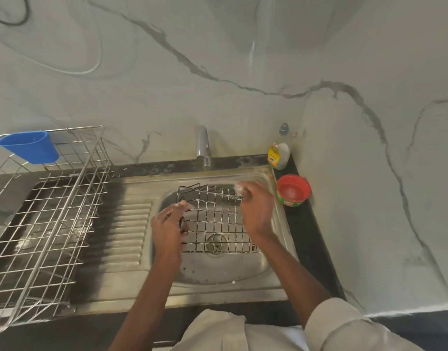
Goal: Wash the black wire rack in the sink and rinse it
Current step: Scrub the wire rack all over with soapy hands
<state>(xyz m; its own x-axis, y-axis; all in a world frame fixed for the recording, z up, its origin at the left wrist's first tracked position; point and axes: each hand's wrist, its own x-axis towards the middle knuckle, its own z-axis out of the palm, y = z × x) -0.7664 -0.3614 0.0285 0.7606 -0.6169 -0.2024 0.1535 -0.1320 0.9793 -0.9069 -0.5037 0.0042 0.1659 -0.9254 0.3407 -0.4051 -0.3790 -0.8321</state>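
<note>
Black wire rack (218, 219), one, gripped by left hand (168, 221); right hand (256, 206) clutching one scrubber (239, 187).

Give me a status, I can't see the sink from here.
Left hand grips the black wire rack at its left edge. Right hand scrubs its far corner with a soapy pad. Rack in the sink, suds on it. Tap off.

Dim, soft light; wide-angle bending at edges, right hand (256, 206) motion-blurred.

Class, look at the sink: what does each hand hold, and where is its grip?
Left hand grips the black wire rack at its left edge. Right hand pinches a soapy scrub pad in its fingertips.
</note>
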